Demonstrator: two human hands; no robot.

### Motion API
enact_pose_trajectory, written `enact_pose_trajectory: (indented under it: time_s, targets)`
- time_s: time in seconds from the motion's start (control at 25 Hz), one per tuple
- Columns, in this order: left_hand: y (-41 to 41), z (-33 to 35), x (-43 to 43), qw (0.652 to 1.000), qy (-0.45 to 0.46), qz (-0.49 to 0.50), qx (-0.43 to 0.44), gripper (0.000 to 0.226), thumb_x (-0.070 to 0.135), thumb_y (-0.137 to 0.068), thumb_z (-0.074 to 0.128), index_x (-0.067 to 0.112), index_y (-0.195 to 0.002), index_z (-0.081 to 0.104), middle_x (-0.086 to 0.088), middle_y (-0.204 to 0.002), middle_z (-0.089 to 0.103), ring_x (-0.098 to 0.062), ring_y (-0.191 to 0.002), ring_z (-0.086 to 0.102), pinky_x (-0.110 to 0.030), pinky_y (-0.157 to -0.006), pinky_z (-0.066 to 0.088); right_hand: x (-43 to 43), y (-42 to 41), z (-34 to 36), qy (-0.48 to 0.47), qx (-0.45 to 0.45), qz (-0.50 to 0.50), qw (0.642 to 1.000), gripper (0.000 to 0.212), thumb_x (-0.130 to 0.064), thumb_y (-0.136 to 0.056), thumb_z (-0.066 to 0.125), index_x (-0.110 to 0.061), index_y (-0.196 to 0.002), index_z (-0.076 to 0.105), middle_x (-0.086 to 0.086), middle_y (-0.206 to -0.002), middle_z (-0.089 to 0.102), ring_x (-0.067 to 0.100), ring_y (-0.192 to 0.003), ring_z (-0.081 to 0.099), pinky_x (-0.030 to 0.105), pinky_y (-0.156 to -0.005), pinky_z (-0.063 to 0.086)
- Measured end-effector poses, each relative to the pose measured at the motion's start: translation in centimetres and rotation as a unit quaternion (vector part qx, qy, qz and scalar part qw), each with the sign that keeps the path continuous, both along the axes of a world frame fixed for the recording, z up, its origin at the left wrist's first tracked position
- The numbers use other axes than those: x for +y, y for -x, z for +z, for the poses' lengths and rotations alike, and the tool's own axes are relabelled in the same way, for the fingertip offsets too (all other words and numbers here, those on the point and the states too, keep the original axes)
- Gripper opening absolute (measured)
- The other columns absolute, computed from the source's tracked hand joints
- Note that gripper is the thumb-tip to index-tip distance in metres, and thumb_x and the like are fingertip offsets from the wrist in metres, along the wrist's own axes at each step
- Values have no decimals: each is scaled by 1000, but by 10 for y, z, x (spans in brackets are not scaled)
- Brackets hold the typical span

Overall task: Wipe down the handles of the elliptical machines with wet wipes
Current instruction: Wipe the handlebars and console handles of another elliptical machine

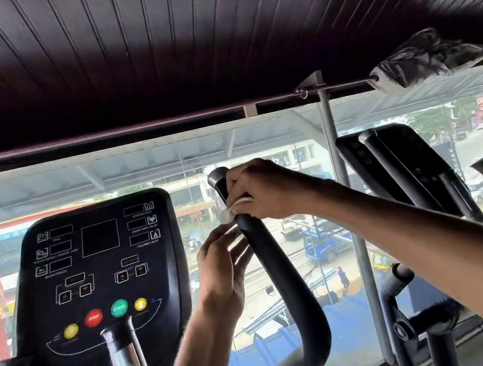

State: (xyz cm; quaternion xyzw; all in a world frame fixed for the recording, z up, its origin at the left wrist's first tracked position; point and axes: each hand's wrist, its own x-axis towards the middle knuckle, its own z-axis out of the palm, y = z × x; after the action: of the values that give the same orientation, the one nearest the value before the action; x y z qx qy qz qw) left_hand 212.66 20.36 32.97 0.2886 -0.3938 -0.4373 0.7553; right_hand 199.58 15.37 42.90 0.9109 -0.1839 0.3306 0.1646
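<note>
Wet wipe [228,212] bunched against the black handle [275,260], near its top end. Clamped there by the right hand [263,193], fingers curled round wipe and handle. Just below, left hand [222,266] with fingers straight and slightly apart, tips at the handle's left side. Left of that, console [98,272].

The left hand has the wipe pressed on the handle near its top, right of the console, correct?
No: the head view shows the right hand has the wipe pressed on the handle near its top, right of the console.
</note>
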Motion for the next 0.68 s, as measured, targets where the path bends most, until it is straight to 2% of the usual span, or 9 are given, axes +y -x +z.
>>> enact_pose_trajectory:
  time_s: [0.16, 0.28, 0.36, 0.48, 0.6, 0.68]
  targets:
    - [-6, -1, -4, 999, -17, -23, 28, 38, -8, -96, 33, 3, -107, 68, -15, -99, 75, -33, -93, 72, -43, -92, 57, 10, 2, -4, 24, 22, -17, 999, 15, -10, -96, 67, -9, -95, 82, -5, -95, 59, 12, -86, 57, 19, -70, 29]
    - [-13, 3, -6, 996, -47, -51, 49, 26, 2, -98, 42, 1, -100, 68, -19, -100, 72, -35, -89, 72, -48, -94, 58, 15, 11, -2, -4, 92, -16, 996, 14, -15, -95, 70, -15, -100, 83, -2, -94, 65, 10, -85, 55, 25, -75, 39]
    - [-18, 9, -8, 994, -67, -67, 46, 23, 10, -97, 45, 3, -95, 67, -20, -100, 73, -37, -89, 72, -51, -95, 57, 16, 9, 2, 14, 88, -34, 995, 14, -16, -95, 69, -13, -96, 83, -5, -91, 59, 15, -88, 62, 31, -79, 48]
    - [-27, 16, -12, 993, -93, -68, 10, 28, 21, -99, 46, 5, -102, 69, -18, -105, 76, -34, -94, 72, -47, -93, 56, 16, -1, -2, 64, 56, -38, 996, 17, -9, -96, 68, -10, -88, 82, -7, -89, 50, 13, -89, 62, 35, -79, 52]
    - [-37, 31, -18, 994, -91, -60, -15, 28, 23, -100, 49, 8, -108, 71, -14, -103, 76, -30, -94, 71, -46, -98, 55, 20, 5, -2, 31, 89, -21, 995, 14, -14, -96, 69, -13, -95, 84, -2, -93, 65, 11, -88, 58, 24, -78, 44]
    - [-39, 39, -19, 995, -79, -58, -24, 25, 19, -101, 51, 9, -110, 72, -13, -103, 76, -30, -95, 71, -46, -99, 56, 20, 3, -5, 72, 75, -26, 994, 12, -9, -93, 72, -11, -93, 84, 0, -91, 71, 14, -90, 61, 31, -79, 50]
